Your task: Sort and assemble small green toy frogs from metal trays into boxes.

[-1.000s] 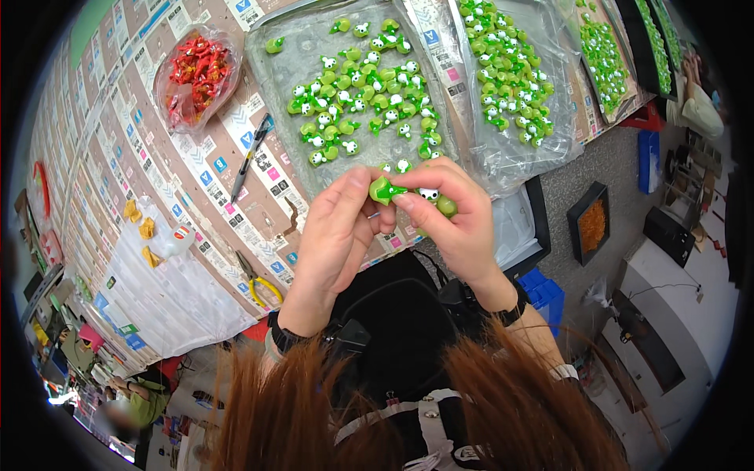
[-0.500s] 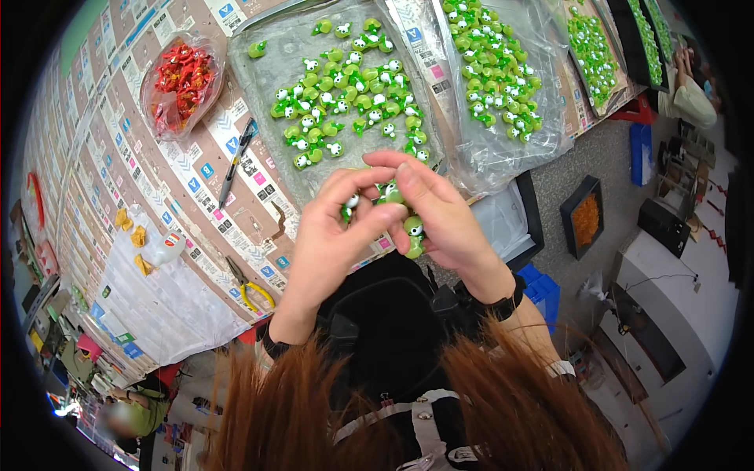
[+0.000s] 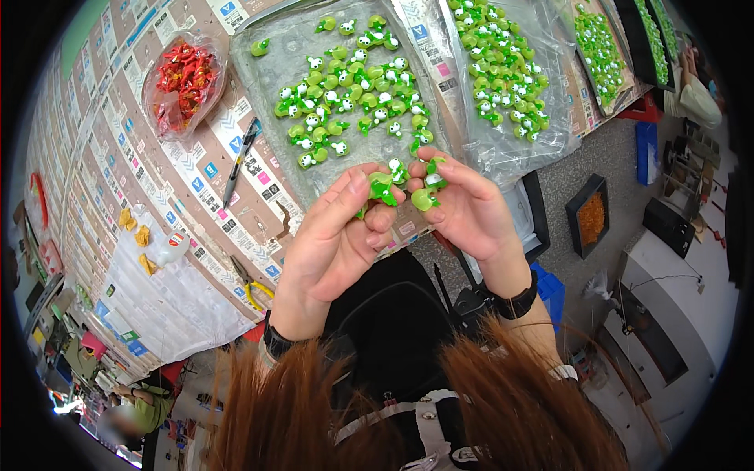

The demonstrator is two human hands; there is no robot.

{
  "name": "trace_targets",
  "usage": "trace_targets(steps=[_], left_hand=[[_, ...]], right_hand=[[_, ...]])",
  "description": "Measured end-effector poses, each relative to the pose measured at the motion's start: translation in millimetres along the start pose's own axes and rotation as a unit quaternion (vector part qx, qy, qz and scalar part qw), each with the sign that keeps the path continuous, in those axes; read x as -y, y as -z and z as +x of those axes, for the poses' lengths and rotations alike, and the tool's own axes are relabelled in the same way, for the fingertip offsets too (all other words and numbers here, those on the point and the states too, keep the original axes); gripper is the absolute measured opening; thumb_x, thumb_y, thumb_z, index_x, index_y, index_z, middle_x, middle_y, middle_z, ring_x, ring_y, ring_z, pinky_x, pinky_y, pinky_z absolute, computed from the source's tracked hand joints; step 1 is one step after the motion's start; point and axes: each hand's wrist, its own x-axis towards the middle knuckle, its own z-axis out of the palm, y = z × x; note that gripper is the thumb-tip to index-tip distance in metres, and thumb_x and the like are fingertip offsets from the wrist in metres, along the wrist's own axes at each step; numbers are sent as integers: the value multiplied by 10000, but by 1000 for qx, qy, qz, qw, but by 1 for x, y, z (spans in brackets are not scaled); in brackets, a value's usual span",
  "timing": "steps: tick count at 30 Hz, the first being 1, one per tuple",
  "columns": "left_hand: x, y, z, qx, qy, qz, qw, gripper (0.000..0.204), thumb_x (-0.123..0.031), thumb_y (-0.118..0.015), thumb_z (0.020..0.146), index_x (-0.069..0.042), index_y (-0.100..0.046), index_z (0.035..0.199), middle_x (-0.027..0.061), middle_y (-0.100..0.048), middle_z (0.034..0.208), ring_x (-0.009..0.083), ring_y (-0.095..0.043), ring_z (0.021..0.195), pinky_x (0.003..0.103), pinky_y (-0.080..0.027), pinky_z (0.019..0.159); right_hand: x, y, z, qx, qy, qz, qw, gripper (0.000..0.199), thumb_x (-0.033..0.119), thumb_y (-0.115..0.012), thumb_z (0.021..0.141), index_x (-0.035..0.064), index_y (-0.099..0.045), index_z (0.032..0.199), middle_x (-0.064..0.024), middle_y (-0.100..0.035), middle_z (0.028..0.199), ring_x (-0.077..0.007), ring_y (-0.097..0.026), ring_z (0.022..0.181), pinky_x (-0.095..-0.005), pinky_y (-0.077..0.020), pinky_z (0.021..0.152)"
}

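Pinched between my left thumb and fingers is a small green and white plastic figure (image 3: 382,188); another green bit peeks out below among the fingers. My left hand (image 3: 338,228) is closed on it. Close beside it, my right hand (image 3: 477,216) grips a second green figure (image 3: 428,188) with a white, dark-eyed part and a pale green rounded part. Both hands hover over the near edge of a grey tray (image 3: 263,74), on which many such green figures (image 3: 345,86) lie loose.
Right of the tray, a plastic-lined tray (image 3: 503,157) holds more green figures. A clear bag of red pieces (image 3: 184,78) sits at left, near a pen (image 3: 238,166). Yellow-handled pliers (image 3: 253,289) and yellow pieces (image 3: 142,235) lie nearer. A black bin (image 3: 587,216) stands on the floor.
My cupped hands have moved slightly apart and opened outward. The green figures, partly hidden between the palms before, now show at the fingertips of both hands.
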Motion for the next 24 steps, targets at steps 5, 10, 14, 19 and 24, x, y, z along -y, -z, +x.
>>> trace_targets(steps=[5, 10, 14, 19, 24], left_hand=[[1, 0, -2, 30, 7, -10, 999, 211, -210, -470, 832, -77, -431, 990, 56, -524, 845, 83, -446, 624, 190, -359, 497], [2, -1, -3, 34, 6, -13, 999, 248, -259, -403, 857, -62, -391, 1008, 82, -482, 858, 71, -348, 614, 138, -304, 458], [0, 0, -4, 66, 14, -37, 997, 206, -206, -460, 836, -68, -421, 984, 61, -512, 884, 95, -472, 671, 203, -407, 512], [2, -6, 1, 14, -52, 86, 995, 189, -168, -444, 837, -35, -426, 970, 83, -498, 927, 115, -493, 733, 240, -458, 569], [10, -6, 4, -33, -110, 204, 972, 250, -82, -512, 792, -13, -462, 1027, 49, -494, 908, 96, -481, 744, 208, -424, 584]], right_hand=[[-5, -6, 1, 30, 26, -27, 999, 320, 112, -438, 824, 27, -389, 1129, -56, -512, 919, -132, -495, 825, -232, -401, 569], [-6, -6, 0, 68, 36, -25, 997, 367, 142, -441, 834, 19, -357, 1169, -42, -503, 923, -127, -503, 802, -223, -402, 571], [-5, -11, -3, 69, 27, -17, 997, 311, 152, -438, 839, 32, -392, 1122, -45, -502, 881, -116, -507, 732, -191, -371, 459], [-7, -9, -5, 60, 16, -8, 998, 279, 162, -448, 838, 43, -406, 1087, -50, -504, 805, -95, -500, 656, -163, -313, 353], [-10, -14, -7, 64, -27, -23, 997, 214, 197, -449, 843, 12, -475, 946, -35, -480, 692, -46, -444, 525, -120, -243, 300]])
